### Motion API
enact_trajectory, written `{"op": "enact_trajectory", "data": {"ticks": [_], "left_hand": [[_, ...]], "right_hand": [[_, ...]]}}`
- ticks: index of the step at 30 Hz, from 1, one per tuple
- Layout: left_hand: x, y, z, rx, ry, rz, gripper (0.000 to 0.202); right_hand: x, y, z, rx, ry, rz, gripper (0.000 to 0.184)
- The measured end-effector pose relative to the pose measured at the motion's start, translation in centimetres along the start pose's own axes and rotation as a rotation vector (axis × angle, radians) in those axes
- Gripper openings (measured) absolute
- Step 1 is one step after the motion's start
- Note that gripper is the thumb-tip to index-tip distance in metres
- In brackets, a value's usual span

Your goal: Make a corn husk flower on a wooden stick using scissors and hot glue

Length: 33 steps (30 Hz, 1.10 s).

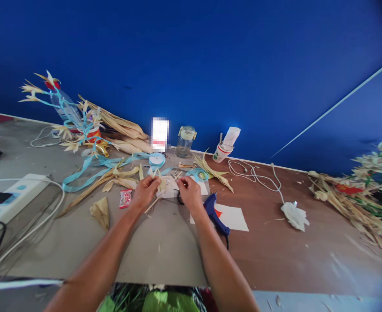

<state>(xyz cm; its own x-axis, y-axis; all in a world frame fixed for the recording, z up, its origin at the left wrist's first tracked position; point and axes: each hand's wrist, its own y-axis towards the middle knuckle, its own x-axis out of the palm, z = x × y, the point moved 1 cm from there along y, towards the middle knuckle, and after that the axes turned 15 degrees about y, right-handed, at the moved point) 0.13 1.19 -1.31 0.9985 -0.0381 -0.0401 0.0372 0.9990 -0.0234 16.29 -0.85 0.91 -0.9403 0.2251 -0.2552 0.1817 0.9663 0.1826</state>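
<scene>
My left hand (146,191) is closed in a pinch on a small pale piece of corn husk (160,181) over the middle of the table. A short way to its right, my right hand (190,193) is also pinched shut; whatever its fingertips hold is too small to make out. Between and beneath the hands lie thin sticks and scraps on a white sheet (169,193). A blue glue gun (216,214) rests on white paper (238,218) beside my right forearm. Dry corn husks (122,172) and a red-and-white packet (125,198) lie near my left hand.
Blue ribbon (77,184) trails from a roll (157,160). Behind stand a glass jar (185,145) and a paper cup (222,152). A power strip (14,206) with cords lies left, a husk flower arrangement (87,123) behind it. White cable (262,180) and husk bundles (350,203) lie right.
</scene>
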Motion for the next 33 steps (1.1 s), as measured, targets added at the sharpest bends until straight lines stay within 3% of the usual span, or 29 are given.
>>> {"op": "enact_trajectory", "data": {"ticks": [3, 6, 8, 10, 13, 15, 21, 27, 33], "left_hand": [[-0.2, 0.2, -0.2, 0.027, 0.048, -0.004, 0.019], [-0.2, 0.2, -0.1, 0.047, 0.054, -0.009, 0.02], [-0.1, 0.0, -0.1, 0.037, 0.049, -0.013, 0.02], [0.1, -0.2, 0.0, 0.01, 0.037, -0.027, 0.021], [0.4, -0.5, 0.2, -0.03, 0.03, -0.085, 0.023], [0.5, -0.7, 0.4, -0.031, 0.062, -0.133, 0.024], [0.9, -1.1, 1.4, 0.035, 0.158, -0.255, 0.023], [1.1, -1.4, 2.0, 0.032, 0.217, -0.268, 0.026], [1.6, -1.3, 1.5, 0.041, 0.277, -0.231, 0.024]], "right_hand": [[-2.0, 0.4, 0.3, 0.08, -0.35, -0.067, 0.01], [-2.6, 0.4, 0.5, 0.115, -0.506, -0.125, 0.014], [-2.2, 0.3, 0.3, 0.05, -0.423, -0.124, 0.015], [-1.5, 0.2, -0.1, -0.01, -0.197, -0.117, 0.015], [0.0, -0.2, -0.7, -0.004, 0.16, -0.141, 0.022], [0.8, -0.5, -0.9, -0.004, 0.28, -0.157, 0.025], [1.7, -0.7, -0.7, 0.05, 0.395, -0.104, 0.018], [1.7, -0.1, -0.3, 0.215, 0.59, 0.057, 0.017], [1.7, -0.5, -1.0, 0.226, 0.658, 0.088, 0.017]]}}
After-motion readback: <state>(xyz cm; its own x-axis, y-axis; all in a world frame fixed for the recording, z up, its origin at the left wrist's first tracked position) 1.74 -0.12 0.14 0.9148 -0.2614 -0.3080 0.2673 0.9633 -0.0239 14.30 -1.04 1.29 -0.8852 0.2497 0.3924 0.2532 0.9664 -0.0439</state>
